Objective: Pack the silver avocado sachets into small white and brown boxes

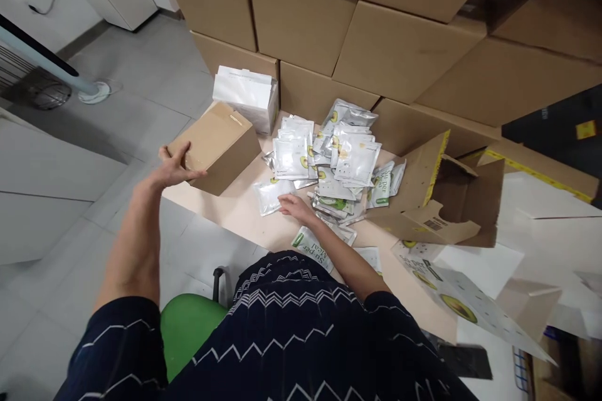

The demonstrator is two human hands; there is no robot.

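Observation:
My left hand (176, 165) grips the left end of a closed brown cardboard box (219, 134), its thumb along the near edge and its fingers over the top. The box sits at the table's left side. Lower in the middle, my right hand (295, 208) has its fingers stretched out at the right edge of a white sachet (270, 196) lying flat; I cannot tell whether it presses on it. Just beyond lie a stack of white avocado-print sachets (290, 158) and a larger heap of similar sachets (355, 159). A green-and-white "Super Meal" pouch (310, 247) lies partly under my right forearm.
A white carton (245, 96) stands behind the brown box. Large stacked cardboard boxes (301, 24) wall off the back. On the right are an open cardboard box (451, 200) and a printed avocado carton (451, 294). A green chair (190, 326) stands at the table's front.

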